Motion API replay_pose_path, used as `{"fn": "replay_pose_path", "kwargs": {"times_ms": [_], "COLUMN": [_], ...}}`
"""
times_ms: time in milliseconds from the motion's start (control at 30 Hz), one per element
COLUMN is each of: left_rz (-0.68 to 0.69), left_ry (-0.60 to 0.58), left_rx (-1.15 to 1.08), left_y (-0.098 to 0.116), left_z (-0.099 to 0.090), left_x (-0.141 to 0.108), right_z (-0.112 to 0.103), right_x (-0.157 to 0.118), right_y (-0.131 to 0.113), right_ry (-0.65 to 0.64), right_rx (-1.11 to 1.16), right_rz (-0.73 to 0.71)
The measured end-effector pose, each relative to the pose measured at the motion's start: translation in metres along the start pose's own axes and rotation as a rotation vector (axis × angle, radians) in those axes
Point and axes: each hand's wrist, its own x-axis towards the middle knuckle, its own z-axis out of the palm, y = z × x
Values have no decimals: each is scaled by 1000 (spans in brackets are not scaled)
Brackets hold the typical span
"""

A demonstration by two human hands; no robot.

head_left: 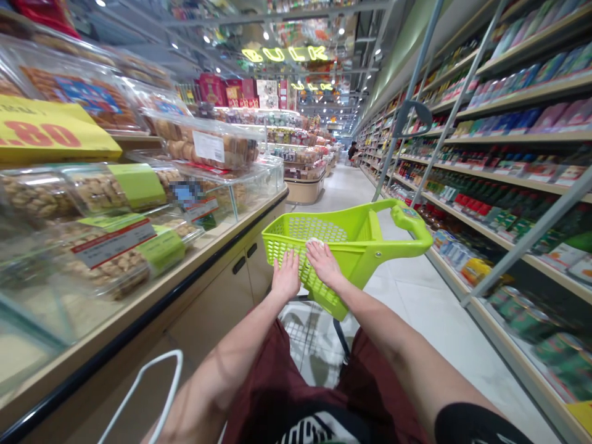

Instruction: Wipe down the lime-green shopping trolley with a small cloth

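Note:
A bright green shopping cart basket [356,256] with perforated sides stands in front of me, its handle toward the right. My left hand [286,275] lies against the near side of the basket, fingers stretched out and holding nothing. Beside it, my right hand [324,263] rests on the basket's upper rim with its fingers extended. A small white thing [314,241] shows at the right fingertips; its kind I cannot make out. The part of the basket behind both hands is hidden.
A display counter with boxed nuts [111,265] and a yellow price sign [50,129] runs along the left. Stocked shelves [518,154] with slanted grey poles line the right. A white loop [176,370] is near my left forearm. Far down the aisle is a person [353,152].

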Motion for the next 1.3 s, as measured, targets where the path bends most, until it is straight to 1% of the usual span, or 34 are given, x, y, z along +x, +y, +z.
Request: {"fn": "replay_pose_path", "kwargs": {"times_ms": [133, 233, 300, 400, 500, 567, 667, 733, 767, 833, 900, 1000, 1067, 1200, 1300], "left_rz": [-8, -16, -26, -35, -39, -42, -50, -61, -66, -75, -92, -122, -133, -133, -137], "left_ry": [6, -20, -39, -47, -52, -61, -81, -96, -103, -117, -128, -123, -121, -136, -145], "left_rx": [12, 4, -6, -9, -4, -4, -7, -7, -7, -4, 0, 0, -2, -10, -19], "left_y": [-11, -16, -18, -22, -26, -30, -35, -38, -40, -46, -52, -62, -67, -70, -72], "left_z": [5, 11, 13, 13, 14, 18, 29, 38, 41, 47, 49, 49, 48, 46, 42], "left_x": [-5, -9, -8, -2, 7, 11, 12, 11, 11, 12, 15, 22, 26, 29, 29], "right_z": [23, 25, 20, 12, 17, 27, 44, 49, 50, 46, 41, 41, 49, 71, 77], "right_x": [-22, -26, -16, 10, 25, 22, 9, 6, 10, 26, 48, 72, 75, 62, 68], "right_y": [-13, -19, -20, -17, -14, -15, -22, -27, -29, -31, -31, -31, -32, -36, -39], "right_ry": [-98, -124, -102, -39, -31, -64, -122, -133, -123, -83, -38, -21, -39, -100, -101], "right_rx": [-2, 1, 23, 51, 49, 46, 62, 75, 80, 82, 79, 67, 51, 35, 49], "right_rz": [-45, -82, -99, -81, -72, -92, -141, -167, -177, -190, -188, -177, -197, -289, -325]}}
